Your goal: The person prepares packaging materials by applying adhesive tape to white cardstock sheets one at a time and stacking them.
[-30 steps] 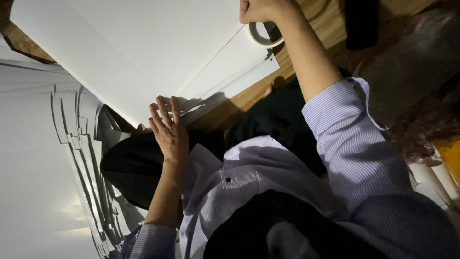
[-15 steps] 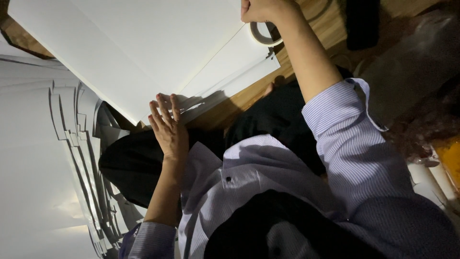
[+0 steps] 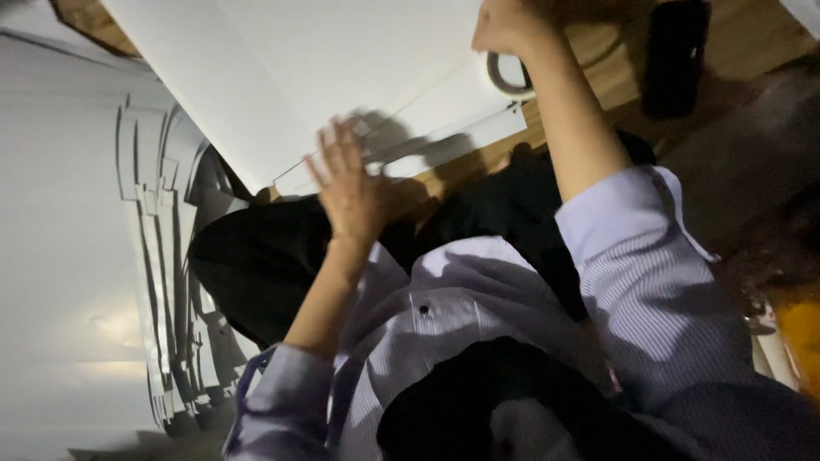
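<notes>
— Hands, where do they stand against the white sheet (image 3: 342,68)?
— I see the left hand (image 3: 348,183) open, fingers spread, just above its near edge. The right hand (image 3: 504,24) is closed at its far corner, beside the tape roll (image 3: 506,77); what it grips, I cannot tell.
</notes>
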